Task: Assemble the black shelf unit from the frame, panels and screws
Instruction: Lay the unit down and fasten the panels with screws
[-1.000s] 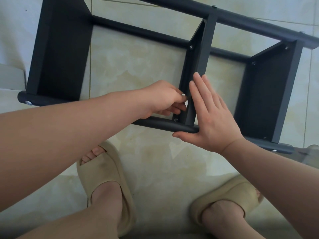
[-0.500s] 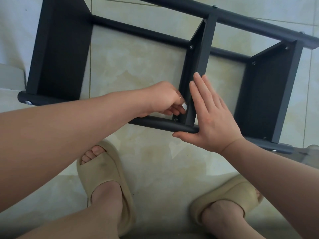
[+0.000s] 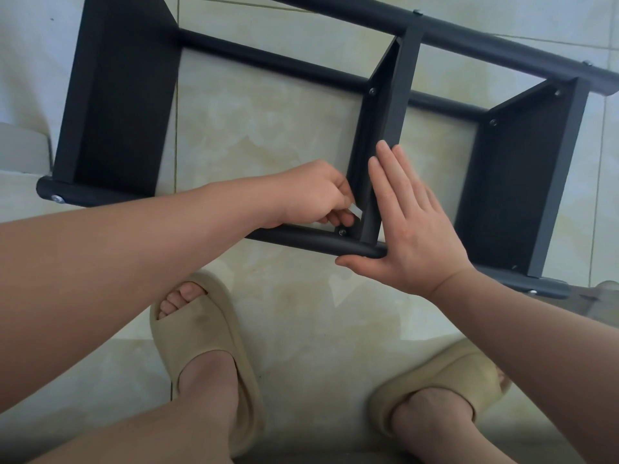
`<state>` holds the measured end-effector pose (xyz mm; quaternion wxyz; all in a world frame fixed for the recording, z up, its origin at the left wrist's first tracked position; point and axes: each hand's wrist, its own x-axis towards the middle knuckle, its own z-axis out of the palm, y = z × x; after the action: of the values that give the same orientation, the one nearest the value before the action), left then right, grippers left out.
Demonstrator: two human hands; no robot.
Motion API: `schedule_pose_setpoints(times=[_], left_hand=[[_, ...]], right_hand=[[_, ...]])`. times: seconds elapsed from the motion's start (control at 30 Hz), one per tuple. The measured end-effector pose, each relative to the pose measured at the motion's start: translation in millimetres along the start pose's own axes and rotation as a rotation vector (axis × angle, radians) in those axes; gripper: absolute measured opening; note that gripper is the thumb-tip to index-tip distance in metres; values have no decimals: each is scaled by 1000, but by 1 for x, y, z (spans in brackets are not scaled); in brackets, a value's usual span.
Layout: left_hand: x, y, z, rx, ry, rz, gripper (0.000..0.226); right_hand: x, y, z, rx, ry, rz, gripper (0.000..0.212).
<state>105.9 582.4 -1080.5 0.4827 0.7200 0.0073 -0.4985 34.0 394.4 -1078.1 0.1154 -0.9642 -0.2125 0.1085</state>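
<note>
The black shelf unit lies on its side on the tiled floor. Its near frame tube point(image 3: 301, 237) runs left to right under my hands. The middle panel point(image 3: 388, 128) stands on edge between the near and far tubes. A left panel point(image 3: 117, 95) and a right panel point(image 3: 516, 182) are fixed the same way. My left hand point(image 3: 311, 195) pinches a small silver tool point(image 3: 355, 209) at a screw point(image 3: 342, 232) where the middle panel meets the near tube. Pressed flat against the middle panel's right face is my right hand point(image 3: 412, 226), its thumb under the tube.
The far frame tube point(image 3: 469, 41) crosses the top of the view. My feet in beige slippers point(image 3: 204, 356) point(image 3: 445, 390) stand on the floor just before the shelf. A pale object point(image 3: 20, 145) sits at the left edge, and a clear object point(image 3: 603, 296) at the right.
My left hand's fingers have turned slightly around the small tool at the screw. My right hand and the shelf have stayed still.
</note>
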Motion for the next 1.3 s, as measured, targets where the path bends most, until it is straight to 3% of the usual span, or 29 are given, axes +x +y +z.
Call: schedule_pose_setpoints(times=[0.7,0.9,1.07,1.13,1.3], left_hand=[[-4,-8,-9,371,-175,14,13],[-5,-9,-13,355,-76,86,10],[-3,-1,-18,540,42,169,9],[-1,2,-18,495,34,183,12],[-1,-1,-11,130,-36,131,15]], right_hand=[[0,-2,-2,7,-14,11,117],[0,-1,-1,-2,-15,11,117],[1,-1,-1,-3,-10,10,117],[0,-1,-1,2,-5,10,117],[0,0,0,-7,-6,8,118]])
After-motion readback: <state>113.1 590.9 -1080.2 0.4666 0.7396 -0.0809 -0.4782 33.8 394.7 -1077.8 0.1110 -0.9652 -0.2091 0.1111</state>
